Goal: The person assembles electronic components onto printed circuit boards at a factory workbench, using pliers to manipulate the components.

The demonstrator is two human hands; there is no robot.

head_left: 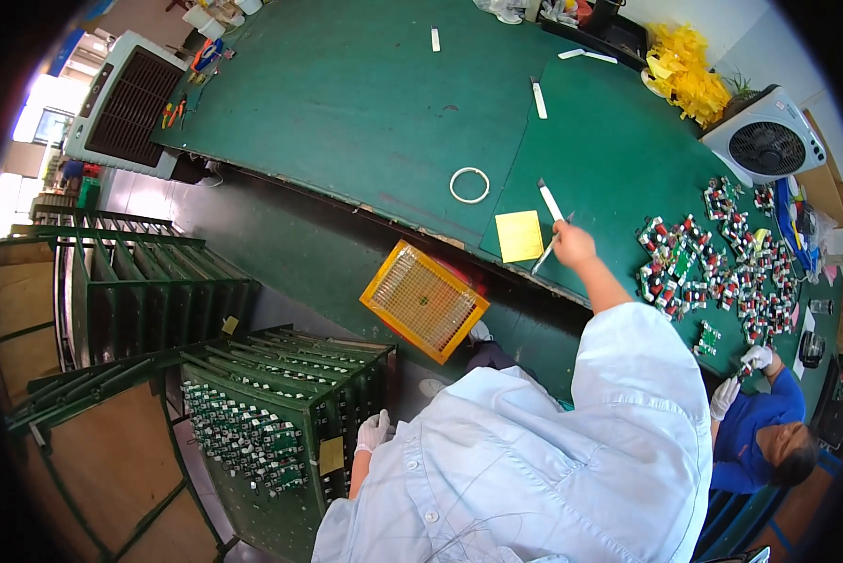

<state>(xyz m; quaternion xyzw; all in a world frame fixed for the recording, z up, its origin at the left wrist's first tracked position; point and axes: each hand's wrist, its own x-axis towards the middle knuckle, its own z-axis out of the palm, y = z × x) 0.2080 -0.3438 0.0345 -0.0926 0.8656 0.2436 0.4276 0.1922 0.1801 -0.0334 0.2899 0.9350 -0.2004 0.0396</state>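
My bare right hand is closed on a slim pen at the near edge of the green table. The pen slants down just beside a square yellow sticky note pad. Right above the hand lies a white cutter knife with a dark tip. My left hand, in a white glove, hangs low beside a green rack holding many small green circuit boards. Its fingers are too small to make out clearly. A yellow tag is on the rack next to it.
A white ring and further cutter knives lie on the table. Circuit boards with red parts are heaped at right, where a co-worker in blue handles one. An orange crate sits below the table edge.
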